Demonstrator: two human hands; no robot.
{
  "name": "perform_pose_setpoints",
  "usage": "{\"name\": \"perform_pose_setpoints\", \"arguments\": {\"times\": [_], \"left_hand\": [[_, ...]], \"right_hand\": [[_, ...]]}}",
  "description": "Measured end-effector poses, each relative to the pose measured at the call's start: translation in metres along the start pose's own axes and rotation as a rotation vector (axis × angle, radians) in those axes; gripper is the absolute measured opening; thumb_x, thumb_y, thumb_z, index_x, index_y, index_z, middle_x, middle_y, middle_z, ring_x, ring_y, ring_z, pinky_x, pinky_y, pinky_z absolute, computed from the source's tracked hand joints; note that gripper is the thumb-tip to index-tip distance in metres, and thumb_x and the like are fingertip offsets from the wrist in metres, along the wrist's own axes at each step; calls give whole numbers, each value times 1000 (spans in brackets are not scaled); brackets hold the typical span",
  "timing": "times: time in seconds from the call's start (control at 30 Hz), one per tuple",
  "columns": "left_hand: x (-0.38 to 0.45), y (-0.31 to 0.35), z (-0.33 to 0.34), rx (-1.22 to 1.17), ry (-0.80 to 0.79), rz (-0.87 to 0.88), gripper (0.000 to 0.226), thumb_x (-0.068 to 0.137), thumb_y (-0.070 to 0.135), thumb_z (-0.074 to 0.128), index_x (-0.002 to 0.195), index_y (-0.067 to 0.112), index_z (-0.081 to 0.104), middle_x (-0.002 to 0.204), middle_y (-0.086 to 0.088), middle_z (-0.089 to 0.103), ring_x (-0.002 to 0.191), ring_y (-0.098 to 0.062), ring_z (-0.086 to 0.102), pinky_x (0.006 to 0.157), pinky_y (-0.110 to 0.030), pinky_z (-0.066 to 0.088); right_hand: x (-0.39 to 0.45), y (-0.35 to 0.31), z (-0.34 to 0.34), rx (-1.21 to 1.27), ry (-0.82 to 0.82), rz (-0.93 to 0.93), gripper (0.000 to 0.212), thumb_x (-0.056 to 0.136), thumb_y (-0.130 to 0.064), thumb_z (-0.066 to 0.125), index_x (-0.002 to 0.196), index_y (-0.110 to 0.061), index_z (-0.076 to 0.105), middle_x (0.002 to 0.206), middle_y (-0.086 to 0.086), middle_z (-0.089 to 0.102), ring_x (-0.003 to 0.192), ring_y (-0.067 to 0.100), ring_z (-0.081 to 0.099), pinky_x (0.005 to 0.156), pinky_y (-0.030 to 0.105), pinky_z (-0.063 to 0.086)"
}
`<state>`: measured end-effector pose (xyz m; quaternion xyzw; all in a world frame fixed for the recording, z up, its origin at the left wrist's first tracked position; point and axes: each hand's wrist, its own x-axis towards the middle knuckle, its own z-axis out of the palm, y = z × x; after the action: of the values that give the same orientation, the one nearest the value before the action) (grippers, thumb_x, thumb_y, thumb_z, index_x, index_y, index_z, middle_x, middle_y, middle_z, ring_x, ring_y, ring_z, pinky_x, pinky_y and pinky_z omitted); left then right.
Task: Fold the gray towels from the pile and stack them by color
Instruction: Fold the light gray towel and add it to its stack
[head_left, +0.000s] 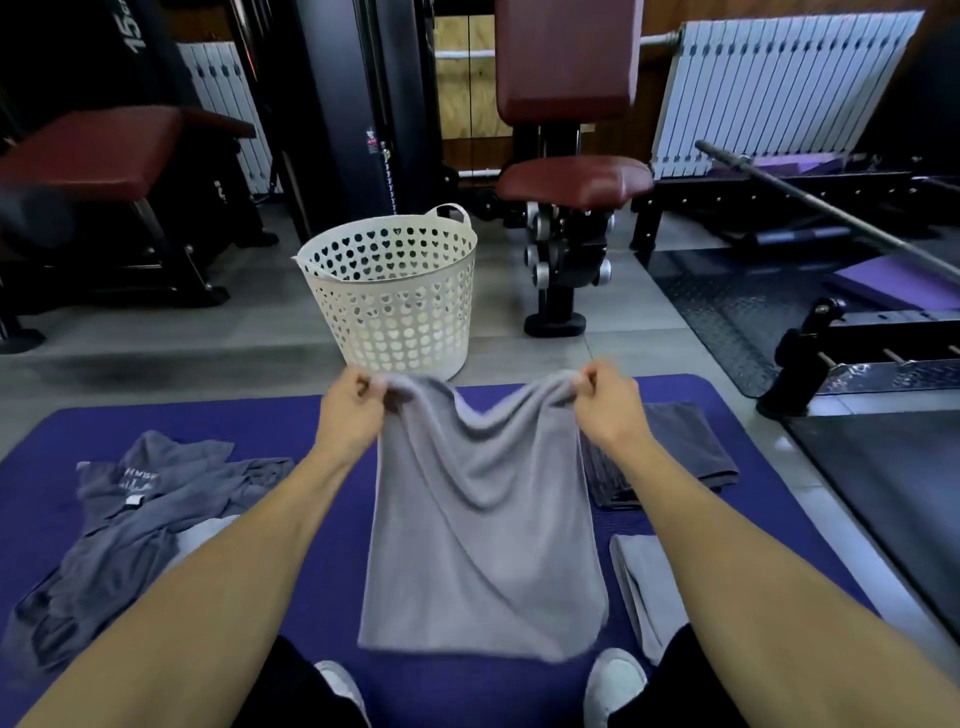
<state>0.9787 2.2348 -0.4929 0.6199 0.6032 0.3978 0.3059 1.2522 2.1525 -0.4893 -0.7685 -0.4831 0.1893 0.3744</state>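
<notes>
I see the left hand (353, 410) and the right hand (605, 408) each pinching a top corner of a light gray towel (483, 519), fingers curled tight on the cloth. The towel hangs down over a purple mat (519, 691). A pile of dark gray towels (130, 519) lies to the left, with a small white tag I cannot read. A folded dark towel (680, 447) and a folded light towel (644, 587) sit on the right. A white basket (400, 296) stands behind. A black weight plate (132, 26) reads "15"
</notes>
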Motion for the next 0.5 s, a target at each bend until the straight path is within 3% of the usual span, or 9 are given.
{"name": "perform_pose_setpoints", "arguments": {"times": [0.07, 0.13, 0.23, 0.33, 0.4, 0.5], "left_hand": [[10, 19, 1, -185, 72, 109, 19, 101, 14, 52, 82, 16, 51, 76, 1, 56, 68, -8, 51, 63, -24, 42], [16, 26, 5, -226, 48, 143, 14, 102, 15, 51, 89, 11, 54, 78, -1, 55, 69, -7, 49, 67, -23, 43], [18, 14, 5, -96, -22, 180, 13, 101, 15, 49, 92, 8, 55, 82, -2, 58, 70, -10, 49, 64, -19, 41], [12, -7, -2, 77, -47, 142, 16, 99, 16, 50, 84, 11, 55, 75, -1, 59, 65, -15, 49, 55, -24, 37], [-1, -30, -4, 130, -92, 82, 15, 98, 17, 50, 85, 11, 57, 77, -1, 58, 68, -18, 49, 57, -30, 36], [-44, -79, 0, 123, -213, 25, 23, 99, 14, 48, 77, 16, 51, 74, -1, 55, 65, -15, 44, 60, -33, 33]], "right_hand": [[9, -14, -3, 140, 121, -100, 10, 103, -20, 43, 98, -14, 49, 95, 6, 61, 86, 23, 55, 62, 32, 37], [14, -22, -2, 227, 156, -164, 10, 104, -23, 42, 99, -18, 49, 97, 5, 63, 90, 21, 60, 68, 31, 43], [10, -17, 5, 131, 91, -213, 11, 105, -21, 40, 98, -15, 47, 87, 2, 58, 76, 15, 54, 58, 15, 40], [-4, 2, 8, 62, 7, -165, 12, 105, -17, 41, 96, -14, 48, 77, 0, 55, 66, 13, 47, 50, 13, 37], [-21, 24, 15, 38, -41, -112, 11, 103, -16, 43, 94, -15, 49, 81, 4, 57, 70, 16, 48, 49, 15, 37], [-64, 65, 37, -8, -95, -97, 13, 100, -17, 47, 89, -22, 50, 100, 8, 59, 83, 7, 46, 62, 17, 34]]}}
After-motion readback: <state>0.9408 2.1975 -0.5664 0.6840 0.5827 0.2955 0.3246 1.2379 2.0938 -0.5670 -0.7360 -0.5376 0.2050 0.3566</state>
